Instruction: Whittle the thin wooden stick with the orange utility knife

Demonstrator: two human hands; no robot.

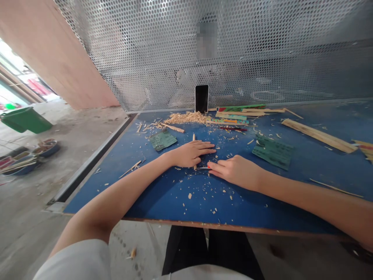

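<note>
My left hand [192, 153] lies across a slim, pale wooden stick [194, 137], pinning it to the blue tabletop, fingers stretched to the right. The stick's two ends show above and below the hand; its middle is hidden. In my closed right hand [233, 171] is a small knife with a red handle [209, 167]. Its thin blade [201, 168] points left and meets the stick's near end; whether it cuts into the wood is too small to tell. Small wood chips [190, 196] lie scattered around both hands.
Behind my hands are a shavings pile [186, 118], a propped phone [201, 98] and colourful strips [227, 121]. Green sandpaper sheets [163, 140] [274, 151] lie either side. A wooden slat [319, 136] rests at right. A perforated metal panel [163, 50] borders the back.
</note>
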